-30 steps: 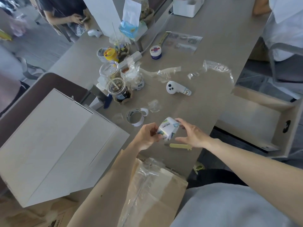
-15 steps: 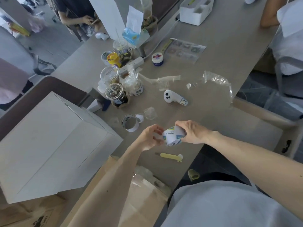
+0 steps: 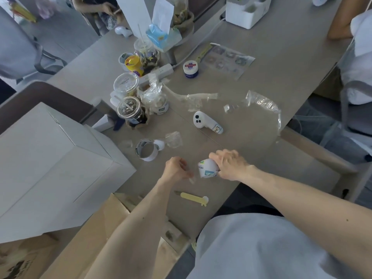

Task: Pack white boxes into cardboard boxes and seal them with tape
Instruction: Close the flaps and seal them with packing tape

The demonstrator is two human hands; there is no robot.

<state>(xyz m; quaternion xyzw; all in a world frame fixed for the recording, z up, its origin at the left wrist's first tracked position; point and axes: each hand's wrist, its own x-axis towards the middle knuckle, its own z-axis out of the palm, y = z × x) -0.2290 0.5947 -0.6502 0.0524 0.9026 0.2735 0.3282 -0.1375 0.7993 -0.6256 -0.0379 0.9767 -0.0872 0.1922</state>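
Tape roll (image 3: 207,168), print blurred, clamped in right hand (image 3: 229,166) fingers; left hand (image 3: 176,170) fingers pinch clear strip (image 3: 191,179).

My left hand (image 3: 177,170) no longer touches the tape roll (image 3: 207,168); it now sits apart on the roll's left, fingers pinching a blurred clear strip (image 3: 191,179). Only my right hand (image 3: 231,168) grips the roll.
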